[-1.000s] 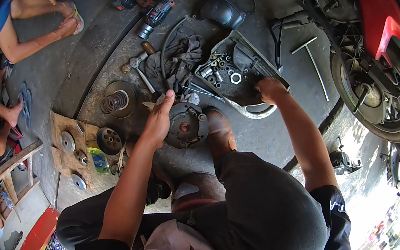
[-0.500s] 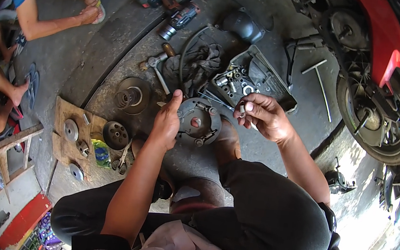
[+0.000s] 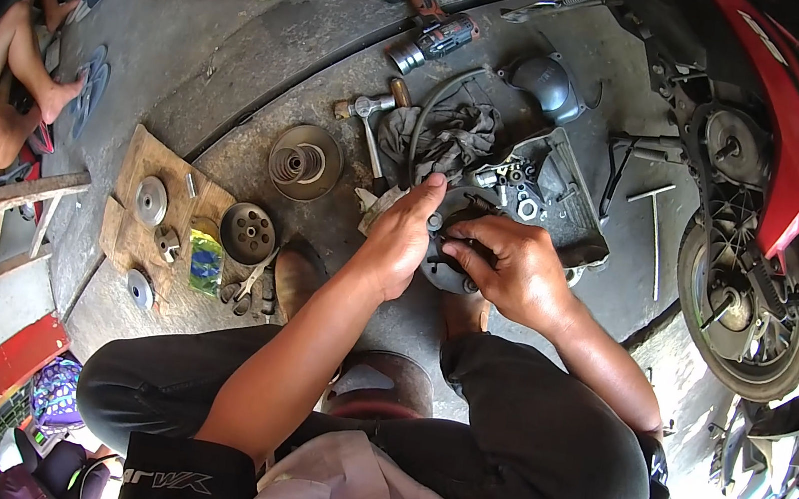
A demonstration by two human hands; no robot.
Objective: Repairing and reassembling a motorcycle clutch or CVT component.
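My left hand [image 3: 400, 243] grips a round grey metal clutch plate [image 3: 444, 274] by its left edge, thumb up along the rim. The plate is held above the floor between my knees, with small posts on its face. My right hand [image 3: 509, 264] reaches over the plate from the right, thumb and fingers pinched near its middle. What the right fingertips hold is hidden. Just beyond the plate lies a grey tray-like cover [image 3: 572, 207] with nuts, sockets and other small parts in it.
A hammer [image 3: 371, 135], a dark rag [image 3: 450, 135] and a cordless impact wrench [image 3: 437, 37] lie beyond my hands. A spring on a pulley [image 3: 299, 166] and cardboard [image 3: 131, 179] with a drum [image 3: 248, 234] are left. A red motorcycle [image 3: 796, 150] stands right. Other people sit at far left.
My right hand, which held a small metal piece beside the plate, has moved left onto the plate's middle. The view has shifted, so the surroundings appear displaced.
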